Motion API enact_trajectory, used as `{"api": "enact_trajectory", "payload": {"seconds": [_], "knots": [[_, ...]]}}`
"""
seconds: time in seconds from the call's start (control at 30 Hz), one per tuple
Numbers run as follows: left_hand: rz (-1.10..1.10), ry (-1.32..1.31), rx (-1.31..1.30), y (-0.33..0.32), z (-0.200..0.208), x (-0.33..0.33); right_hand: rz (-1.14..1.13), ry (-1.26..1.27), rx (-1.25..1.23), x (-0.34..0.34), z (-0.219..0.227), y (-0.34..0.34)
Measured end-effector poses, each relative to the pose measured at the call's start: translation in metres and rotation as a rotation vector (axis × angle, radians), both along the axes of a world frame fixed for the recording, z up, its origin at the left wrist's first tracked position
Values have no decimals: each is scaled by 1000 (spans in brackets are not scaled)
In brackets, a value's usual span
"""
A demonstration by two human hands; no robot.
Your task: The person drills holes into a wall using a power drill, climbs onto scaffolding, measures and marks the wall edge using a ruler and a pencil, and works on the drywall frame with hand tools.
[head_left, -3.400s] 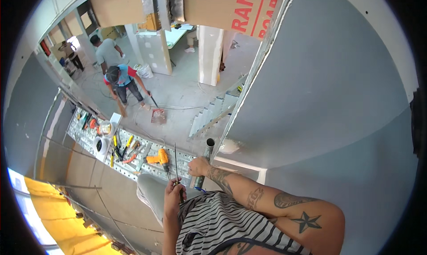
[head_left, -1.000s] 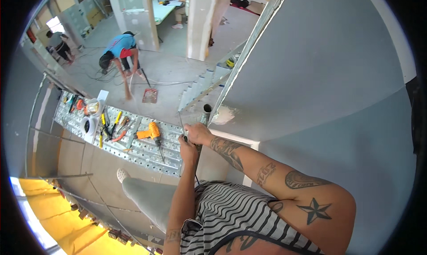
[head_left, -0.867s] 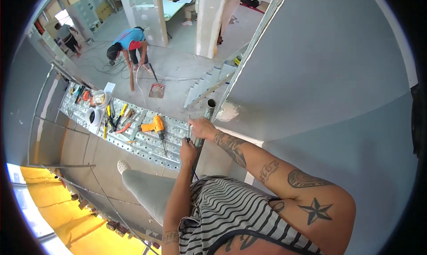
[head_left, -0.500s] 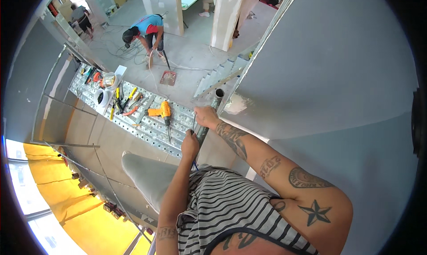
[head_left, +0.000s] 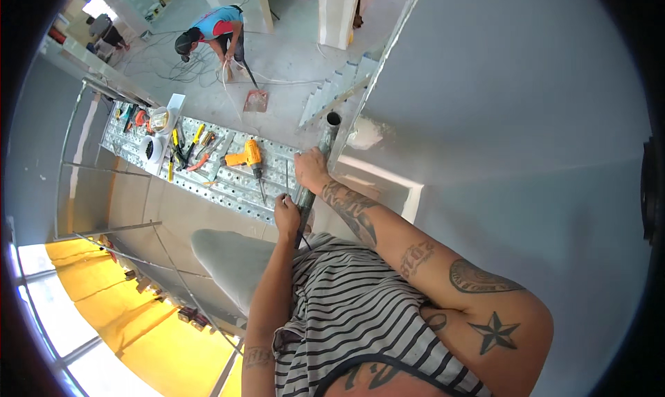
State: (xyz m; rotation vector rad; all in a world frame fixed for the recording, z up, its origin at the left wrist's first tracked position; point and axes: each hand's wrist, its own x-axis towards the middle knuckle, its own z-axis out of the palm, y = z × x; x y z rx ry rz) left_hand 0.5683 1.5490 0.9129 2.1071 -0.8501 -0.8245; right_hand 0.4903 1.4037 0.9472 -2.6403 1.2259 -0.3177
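I look down from a scaffold beside a grey wall. A long grey tube-shaped tool (head_left: 323,146) stands nearly upright in front of me, its open top end near a white filler patch (head_left: 364,131) on the wall. My right hand (head_left: 310,170) grips the tube's middle. My left hand (head_left: 287,215) grips it lower down, close to my striped shirt. Both hands are closed around it.
A perforated metal scaffold platform (head_left: 235,189) carries a yellow drill (head_left: 248,157), pliers, screwdrivers and tape rolls (head_left: 155,147). Scaffold rails (head_left: 104,231) run at left. On the floor far below, a person (head_left: 208,33) bends over a red dustpan (head_left: 255,100); another person (head_left: 102,28) stands farther off.
My view has shifted, so the platform and the people below sit higher in the picture. Both hands keep their grip on the tube, which stays by the wall patch.
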Motion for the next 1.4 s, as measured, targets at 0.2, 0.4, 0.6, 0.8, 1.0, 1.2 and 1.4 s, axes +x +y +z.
{"api": "enact_trajectory", "payload": {"seconds": [0.2,0.4,0.6,0.8,1.0,1.2,1.4], "knots": [[40,-34,-39,-6,12,-14,-70,100,34,-9,11,25],[24,-62,-104,-11,12,-15,-175,-7,33,-9,12,38],[-2,-64,-67,-10,5,-15,-234,16,9,-7,17,47],[-48,-75,-114,-10,6,-16,-359,-17,-9,2,13,52],[9,-34,-139,-14,8,-15,-391,-31,39,6,14,53],[32,40,-100,-10,21,-16,-349,87,97,12,20,55],[12,-36,-82,-12,25,-17,-314,162,64,10,16,52]]}}
